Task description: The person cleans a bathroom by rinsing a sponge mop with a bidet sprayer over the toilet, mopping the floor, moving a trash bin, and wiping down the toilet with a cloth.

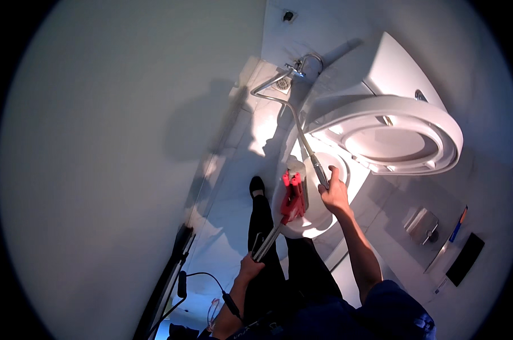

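My left hand (251,267) is closed around the metal handle of a red-framed sponge mop (293,199), whose grey head lies over the toilet bowl. In my right hand (335,193) is a metal spray nozzle (319,172), held over the bowl with the fingers around its end. A flexible metal hose (296,117) runs from the nozzle up to a chrome wall valve (296,68). The white toilet (282,229) has its seat and lid (447,114) raised. The underside of the mop head and any water from the nozzle cannot be made out.
Behind the toilet stands its white tank (403,68); a floor drain (283,84) lies near the valve. On the right wall are a metal paper holder (422,225), an orange-and-blue handled tool (458,225) and a black panel (464,259). A pale wall (112,127) rises at left, with cables below.
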Tool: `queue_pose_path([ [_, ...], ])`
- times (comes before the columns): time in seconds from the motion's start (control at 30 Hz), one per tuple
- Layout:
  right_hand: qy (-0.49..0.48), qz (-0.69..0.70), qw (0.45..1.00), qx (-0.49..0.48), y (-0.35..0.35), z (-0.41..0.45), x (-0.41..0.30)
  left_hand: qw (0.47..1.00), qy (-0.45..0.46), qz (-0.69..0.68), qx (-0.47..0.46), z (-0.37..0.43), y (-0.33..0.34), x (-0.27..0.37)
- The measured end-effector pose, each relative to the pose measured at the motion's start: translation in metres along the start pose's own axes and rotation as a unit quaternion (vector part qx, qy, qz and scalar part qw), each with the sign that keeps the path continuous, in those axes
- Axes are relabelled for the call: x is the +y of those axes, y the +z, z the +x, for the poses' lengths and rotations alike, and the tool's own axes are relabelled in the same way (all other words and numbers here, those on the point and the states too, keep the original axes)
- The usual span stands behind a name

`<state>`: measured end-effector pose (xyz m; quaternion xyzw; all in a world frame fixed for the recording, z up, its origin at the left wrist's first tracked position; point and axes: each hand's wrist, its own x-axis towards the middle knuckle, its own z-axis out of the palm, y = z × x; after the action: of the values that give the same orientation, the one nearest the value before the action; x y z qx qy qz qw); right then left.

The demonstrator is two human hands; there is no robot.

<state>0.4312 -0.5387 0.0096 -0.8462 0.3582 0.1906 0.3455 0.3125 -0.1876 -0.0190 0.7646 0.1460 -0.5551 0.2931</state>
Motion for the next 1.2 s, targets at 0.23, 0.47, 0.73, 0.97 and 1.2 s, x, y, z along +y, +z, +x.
queue_pose_path([
  [0.23, -0.047, -0.09, 0.987, -0.127, 0.016, 0.075, 0.049, 0.999, 0.011, -0.03, 0.015, -0.002, 0.012, -0.02],
  [0.47, 0.108, 0.099, 0.969, -0.199, 0.035, 0.095, 0.041, 0.999, -0.012, -0.031, 0.026, -0.002, 0.027, -0.019],
  [0.73, -0.008, -0.063, 0.993, -0.103, 0.047, 0.075, 0.07, 0.998, -0.005, -0.038, 0.041, 0.0, 0.03, -0.022],
  [0.97, 0.104, 0.18, 0.963, -0.171, 0.046, 0.095, 0.031, 0.999, -0.002, -0.038, 0.033, 0.005, 0.027, -0.035],
  [1.2, 0.051, 0.057, 0.981, -0.176, 0.051, 0.071, 0.079, 0.999, -0.01, -0.029, 0.026, 0.01, 0.029, -0.046],
])
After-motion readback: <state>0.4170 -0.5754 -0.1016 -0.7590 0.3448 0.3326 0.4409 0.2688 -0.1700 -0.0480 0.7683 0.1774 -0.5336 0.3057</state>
